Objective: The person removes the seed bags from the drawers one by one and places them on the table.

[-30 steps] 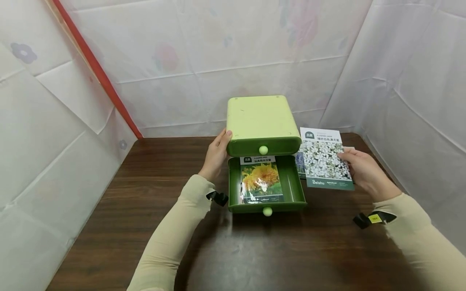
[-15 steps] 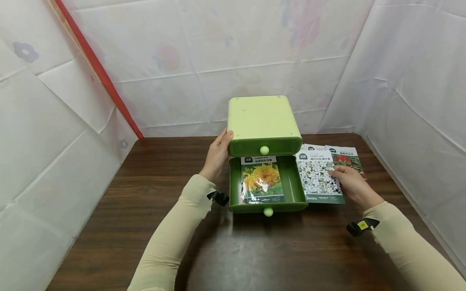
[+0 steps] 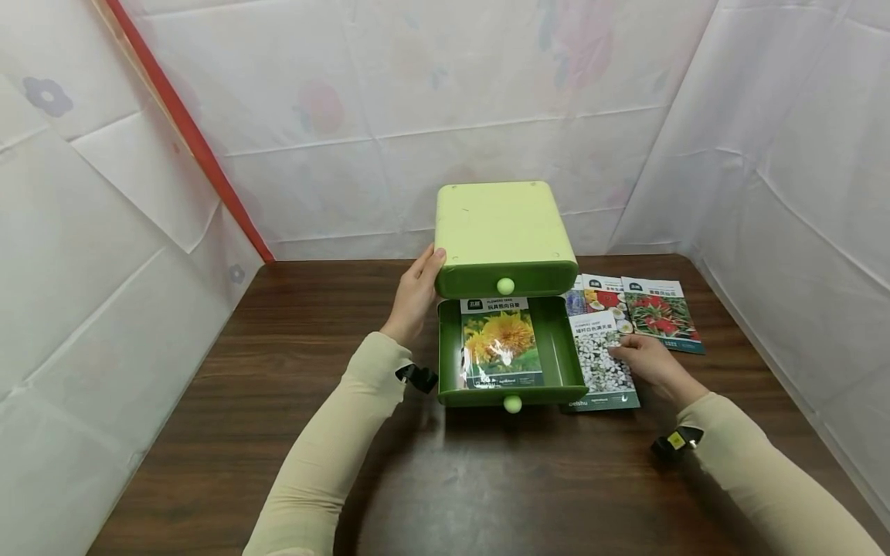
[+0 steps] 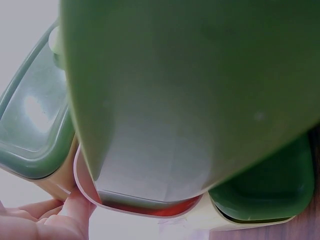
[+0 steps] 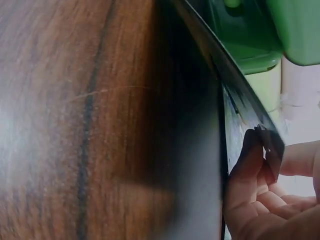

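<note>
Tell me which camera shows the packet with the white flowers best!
The head view: the white-flower packet shows most of its printed front there, pinched by the right hand. The right wrist view catches it only at a steep slant, dark and hard to make out. The left wrist view doesn't show it.

Can pass in front of the drawer (image 3: 554, 355) but meets a sleeve (image 3: 348, 432) left of it, white-flower packet (image 3: 598, 367) right.

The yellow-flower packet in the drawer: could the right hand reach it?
Probably yes: the open drawer leaves the yellow-flower packet mostly uncovered, though the right hand, pinching the white-flower packet, may need freeing.
</note>
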The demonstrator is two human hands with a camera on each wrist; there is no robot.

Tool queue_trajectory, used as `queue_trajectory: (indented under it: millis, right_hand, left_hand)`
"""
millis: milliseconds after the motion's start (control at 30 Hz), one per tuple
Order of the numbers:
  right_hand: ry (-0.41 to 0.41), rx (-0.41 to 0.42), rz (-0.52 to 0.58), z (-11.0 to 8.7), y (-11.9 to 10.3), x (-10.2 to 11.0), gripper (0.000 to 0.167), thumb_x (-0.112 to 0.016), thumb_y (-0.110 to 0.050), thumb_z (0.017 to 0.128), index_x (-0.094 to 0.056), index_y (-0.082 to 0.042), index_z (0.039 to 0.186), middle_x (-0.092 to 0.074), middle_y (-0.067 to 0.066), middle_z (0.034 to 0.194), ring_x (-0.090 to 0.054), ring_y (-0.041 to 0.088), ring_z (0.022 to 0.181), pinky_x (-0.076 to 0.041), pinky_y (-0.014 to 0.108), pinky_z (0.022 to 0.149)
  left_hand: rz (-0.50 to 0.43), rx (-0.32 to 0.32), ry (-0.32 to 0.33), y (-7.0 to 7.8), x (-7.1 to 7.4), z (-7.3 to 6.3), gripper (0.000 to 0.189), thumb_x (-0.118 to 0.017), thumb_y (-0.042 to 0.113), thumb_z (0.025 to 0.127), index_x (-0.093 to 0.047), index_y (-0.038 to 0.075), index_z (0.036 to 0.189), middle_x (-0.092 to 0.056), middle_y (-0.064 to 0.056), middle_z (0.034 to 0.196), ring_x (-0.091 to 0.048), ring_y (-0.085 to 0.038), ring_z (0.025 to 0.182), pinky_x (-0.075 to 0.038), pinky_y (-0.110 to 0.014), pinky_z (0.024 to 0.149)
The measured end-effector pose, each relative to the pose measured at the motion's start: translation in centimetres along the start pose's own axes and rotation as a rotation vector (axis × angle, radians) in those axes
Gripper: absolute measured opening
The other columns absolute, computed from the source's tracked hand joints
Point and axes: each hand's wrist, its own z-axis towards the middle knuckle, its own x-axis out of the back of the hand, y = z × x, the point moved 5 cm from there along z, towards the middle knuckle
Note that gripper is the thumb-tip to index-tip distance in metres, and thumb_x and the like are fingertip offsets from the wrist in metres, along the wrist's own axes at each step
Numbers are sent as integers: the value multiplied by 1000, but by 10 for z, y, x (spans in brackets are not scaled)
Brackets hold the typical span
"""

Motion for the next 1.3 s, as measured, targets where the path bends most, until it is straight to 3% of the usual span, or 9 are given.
queue_trajectory:
  millis: [167,433,567,733,1033,1300]
  right_hand:
    - [-4,-9,-26,1,1,-3,23,-51,-24,102,-49,-7,88,-38,-5,63,-37,11,54,-39,32,55]
    - [0,42,-153,0,-2,-2,33,-57,-23,99,-42,-11,73,-35,-3,62,-40,15,58,-39,32,58]
    - [17,37,-207,0,0,-2,32,-61,-25,96,-49,-9,72,-43,-2,62,-47,15,58,-44,32,58]
    - [39,28,-246,2,3,-3,26,-64,-27,94,-60,-4,81,-58,4,72,-58,17,64,-52,31,60]
    - [39,19,-273,4,4,-1,34,-65,-30,93,-55,-10,68,-52,-1,58,-52,17,55,-46,32,54]
    - [66,-13,-310,1,3,-1,29,-67,-31,92,-61,-4,83,-61,6,72,-62,18,64,-54,32,59]
  left_hand:
    - [4,-4,3,0,0,1,69,-48,56,98,-27,25,156,-27,2,162,-53,-21,130,-47,-43,106]
    - [24,-13,-1,-1,1,1,70,-47,57,98,-26,25,156,-25,2,162,-51,-20,133,-46,-43,107]
    - [23,-7,1,-1,1,1,70,-48,57,98,-26,25,156,-24,2,163,-51,-21,132,-46,-43,107]
    - [19,-6,-3,0,0,1,70,-48,57,98,-25,25,156,-23,4,163,-52,-21,132,-46,-43,107]
    - [27,-8,0,-1,0,2,71,-48,58,98,-25,25,156,-22,4,163,-48,-20,136,-45,-42,108]
    - [29,11,15,-2,0,3,70,-49,58,97,-27,27,156,-23,4,163,-49,-19,135,-46,-42,108]
